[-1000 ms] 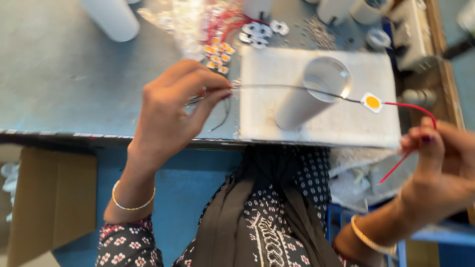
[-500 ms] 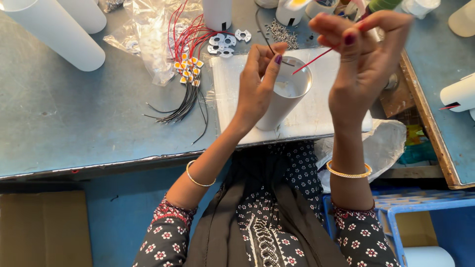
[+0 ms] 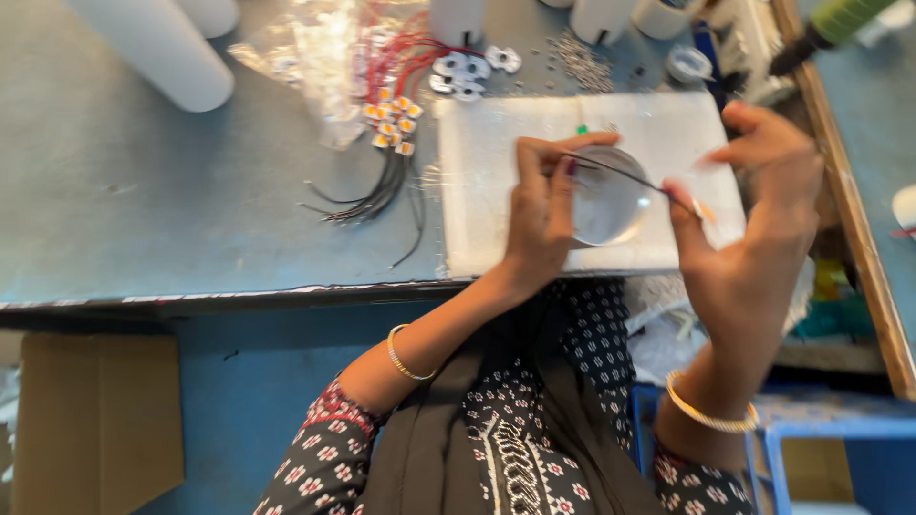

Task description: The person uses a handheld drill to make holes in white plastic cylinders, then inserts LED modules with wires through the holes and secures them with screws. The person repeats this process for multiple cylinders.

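Grey counter: left hand and right hand pinch one thin wire above the white pad, threading likely; steadiness needed.

cup on pad, wires left (on table)

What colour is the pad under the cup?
White; the pad shows in the head view, under the cup.
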`<control>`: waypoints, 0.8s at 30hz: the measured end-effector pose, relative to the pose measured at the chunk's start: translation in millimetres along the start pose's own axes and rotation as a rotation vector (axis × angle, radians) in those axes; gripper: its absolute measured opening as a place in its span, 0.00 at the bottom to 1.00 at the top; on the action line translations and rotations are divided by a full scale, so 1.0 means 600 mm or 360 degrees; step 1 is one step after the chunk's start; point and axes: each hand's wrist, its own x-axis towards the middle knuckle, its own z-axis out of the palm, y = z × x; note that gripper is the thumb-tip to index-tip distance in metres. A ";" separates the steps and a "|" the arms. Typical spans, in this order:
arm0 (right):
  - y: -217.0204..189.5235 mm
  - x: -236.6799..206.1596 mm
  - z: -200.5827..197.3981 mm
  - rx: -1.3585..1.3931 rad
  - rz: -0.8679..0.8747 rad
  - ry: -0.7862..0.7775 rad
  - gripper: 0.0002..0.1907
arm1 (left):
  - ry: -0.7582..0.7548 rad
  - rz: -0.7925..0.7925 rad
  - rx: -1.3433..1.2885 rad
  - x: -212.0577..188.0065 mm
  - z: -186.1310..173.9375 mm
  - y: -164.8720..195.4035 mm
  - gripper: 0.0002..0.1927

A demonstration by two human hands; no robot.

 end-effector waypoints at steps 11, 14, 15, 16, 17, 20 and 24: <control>0.063 0.022 0.048 -0.0627 -0.0198 -0.0587 0.10 | -0.0156 0.0271 0.0135 -0.017 0.044 -0.006 0.06; 0.068 0.017 0.050 -0.0608 -0.0190 -0.0544 0.08 | -0.0165 0.0216 0.0169 -0.016 0.051 -0.009 0.07; 0.067 0.016 0.050 -0.0584 -0.0199 -0.0526 0.07 | -0.0170 0.0182 0.0178 -0.015 0.053 -0.010 0.07; 0.065 0.015 0.049 -0.0559 -0.0208 -0.0507 0.07 | -0.0152 0.0246 0.0191 -0.015 0.056 -0.010 0.07; 0.063 0.014 0.048 -0.0506 -0.0234 -0.0492 0.06 | -0.0134 0.0309 0.0205 -0.014 0.060 -0.011 0.07; 0.059 0.010 0.041 -0.0327 -0.0259 -0.0465 0.05 | -0.0132 0.0322 0.0327 -0.019 0.071 -0.014 0.08; 0.059 -0.001 0.029 -0.0184 -0.0176 -0.0474 0.06 | -0.0114 0.0301 0.0479 -0.030 0.091 -0.016 0.10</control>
